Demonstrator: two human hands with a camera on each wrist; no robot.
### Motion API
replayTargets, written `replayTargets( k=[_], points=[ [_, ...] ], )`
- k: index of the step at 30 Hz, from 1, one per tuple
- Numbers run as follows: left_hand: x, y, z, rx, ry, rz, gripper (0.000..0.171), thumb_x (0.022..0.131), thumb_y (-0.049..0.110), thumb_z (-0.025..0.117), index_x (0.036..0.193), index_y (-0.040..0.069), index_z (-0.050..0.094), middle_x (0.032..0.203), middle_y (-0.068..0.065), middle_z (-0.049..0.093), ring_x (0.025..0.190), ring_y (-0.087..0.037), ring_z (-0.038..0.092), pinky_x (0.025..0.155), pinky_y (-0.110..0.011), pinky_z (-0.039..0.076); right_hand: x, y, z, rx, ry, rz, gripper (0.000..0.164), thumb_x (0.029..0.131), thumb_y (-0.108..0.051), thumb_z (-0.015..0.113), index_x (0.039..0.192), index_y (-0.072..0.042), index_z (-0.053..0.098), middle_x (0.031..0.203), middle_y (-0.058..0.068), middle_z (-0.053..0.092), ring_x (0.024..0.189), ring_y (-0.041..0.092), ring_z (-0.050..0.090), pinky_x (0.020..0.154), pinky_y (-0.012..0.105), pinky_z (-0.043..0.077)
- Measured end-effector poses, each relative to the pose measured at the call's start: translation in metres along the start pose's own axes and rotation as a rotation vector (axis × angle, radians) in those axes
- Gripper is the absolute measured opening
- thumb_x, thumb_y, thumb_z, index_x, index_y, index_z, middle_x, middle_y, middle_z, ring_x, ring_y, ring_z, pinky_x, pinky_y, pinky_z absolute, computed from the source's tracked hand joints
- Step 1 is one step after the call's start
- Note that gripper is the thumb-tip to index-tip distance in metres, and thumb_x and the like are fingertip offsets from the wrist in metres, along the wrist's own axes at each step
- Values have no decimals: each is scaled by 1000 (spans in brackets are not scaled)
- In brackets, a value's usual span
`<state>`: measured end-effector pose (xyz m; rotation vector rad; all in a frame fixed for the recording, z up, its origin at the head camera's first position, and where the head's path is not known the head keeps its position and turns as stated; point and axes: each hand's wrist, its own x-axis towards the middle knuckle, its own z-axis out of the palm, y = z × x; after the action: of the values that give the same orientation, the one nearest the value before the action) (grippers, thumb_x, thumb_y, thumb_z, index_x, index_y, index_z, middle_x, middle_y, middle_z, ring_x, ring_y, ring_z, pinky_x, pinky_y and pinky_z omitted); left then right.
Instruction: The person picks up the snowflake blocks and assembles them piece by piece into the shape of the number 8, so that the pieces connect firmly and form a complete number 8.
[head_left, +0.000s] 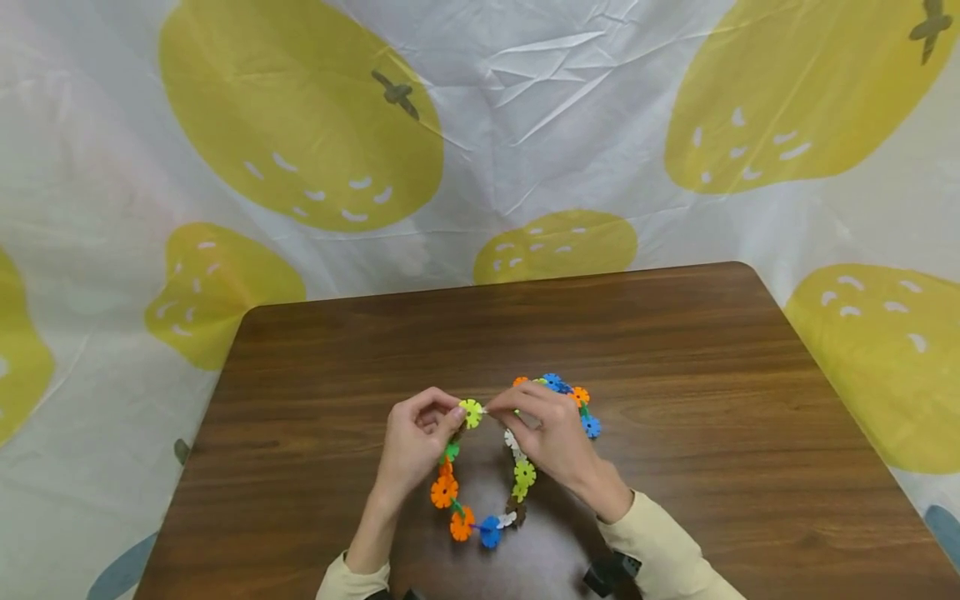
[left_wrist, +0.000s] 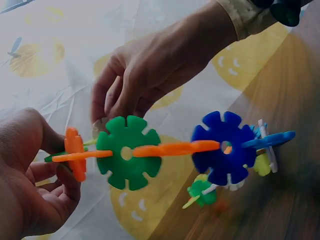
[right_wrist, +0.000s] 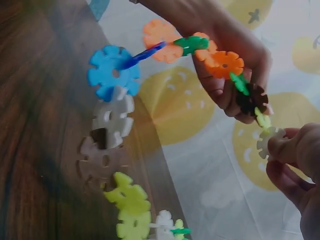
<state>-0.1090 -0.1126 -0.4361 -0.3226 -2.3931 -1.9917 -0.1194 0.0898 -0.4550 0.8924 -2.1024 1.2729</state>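
A chain of colourful notched plastic discs, slotted together, hangs in a loop between the two hands. My left hand point(head_left: 411, 437) pinches one end of it beside a yellow-green disc point(head_left: 471, 413). Opposite, my right hand point(head_left: 555, 429) pinches a white disc point(right_wrist: 268, 142) between thumb and finger, and this disc touches the yellow-green one. Orange discs point(head_left: 444, 491) run down the loop's left side to a blue disc point(head_left: 490, 532) at the bottom. White, brown and yellow-green discs point(head_left: 525, 473) climb the right side. Fingers hide part of the joint.
More linked discs, among them an orange disc point(head_left: 579, 396) and a light blue disc point(head_left: 591, 427), show behind my right hand; their join to the loop is hidden. Beneath is a brown wooden table point(head_left: 337, 350). A fruit-patterned cloth point(head_left: 465, 167) hangs behind it.
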Motion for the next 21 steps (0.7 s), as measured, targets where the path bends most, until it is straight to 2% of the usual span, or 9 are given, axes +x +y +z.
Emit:
replayTargets(
  k=[6, 11, 14, 16, 19, 21],
  points=[
    [-2, 0, 4, -36, 44, -53, 5, 91, -3, 70, 91, -9, 71, 79, -25, 69, 58, -5, 60, 56, -17, 53, -3, 1, 3, 19, 16, -18, 17, 81, 8, 78, 91, -7, 78, 88, 4, 76, 80, 16, 73, 74, 23, 61],
    [0, 1, 5, -49, 49, -53, 6, 91, -4, 70, 93, -9, 71, 80, -25, 69, 59, -5, 61, 57, -16, 53, -5, 2, 5, 24, 27, 23, 19, 80, 4, 82, 95, -6, 77, 90, 6, 76, 80, 17, 74, 74, 23, 61],
    [1, 1, 4, -61, 50, -46, 7, 91, -4, 69, 94, -11, 70, 82, -27, 68, 61, -4, 62, 59, -16, 55, -9, 3, 3, 4, -6, 125, 28, 79, -3, 85, 104, -4, 73, 96, 9, 75, 84, 20, 73, 75, 27, 62],
    [1, 0, 3, -68, 61, -41, 9, 92, -3, 69, 95, -11, 69, 83, -27, 67, 62, -4, 62, 60, -16, 55, -14, 4, 1, -54, -39, 223, 35, 79, -9, 87, 109, -2, 70, 99, 12, 73, 86, 23, 72, 75, 31, 63],
    [1, 1, 3, -83, 83, -37, 9, 92, -3, 69, 95, -12, 69, 84, -27, 67, 63, -4, 63, 61, -16, 55, -25, 7, 1, -220, -119, 376, 42, 80, -21, 88, 110, -1, 67, 100, 13, 70, 88, 26, 68, 75, 38, 62],
    [1, 1, 3, -84, 85, -37, 9, 92, -3, 69, 95, -12, 69, 84, -27, 68, 63, -4, 63, 61, -16, 55, -32, 10, 3, -341, -182, 441, 47, 80, -29, 88, 110, 1, 67, 101, 14, 69, 89, 29, 66, 75, 41, 60]
  ],
)
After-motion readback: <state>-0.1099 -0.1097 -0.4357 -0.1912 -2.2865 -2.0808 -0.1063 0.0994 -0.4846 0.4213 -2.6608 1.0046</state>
